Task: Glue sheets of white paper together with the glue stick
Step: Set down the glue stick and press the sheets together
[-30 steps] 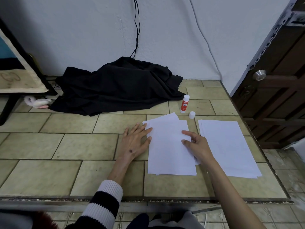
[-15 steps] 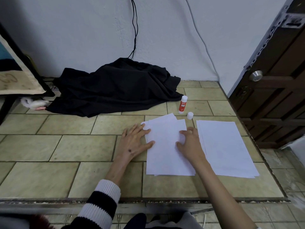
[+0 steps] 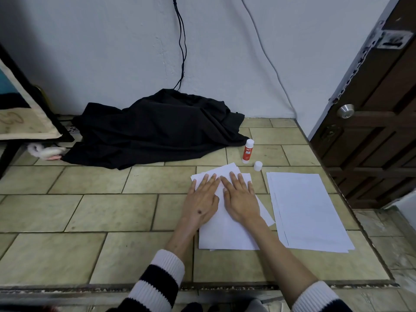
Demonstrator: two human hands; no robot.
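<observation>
As fingers [image 3: 239, 181] lie straight, both hands pressing glued sheets [image 3: 227, 235]

both hands [image 3: 221, 200] flat on paper sheets [image 3: 227, 235]

Both hands lie flat side by side at centre frame, left hand [image 3: 200, 202] and right hand [image 3: 242, 199], fingers straight, forearms reaching up from the lower edge.
</observation>
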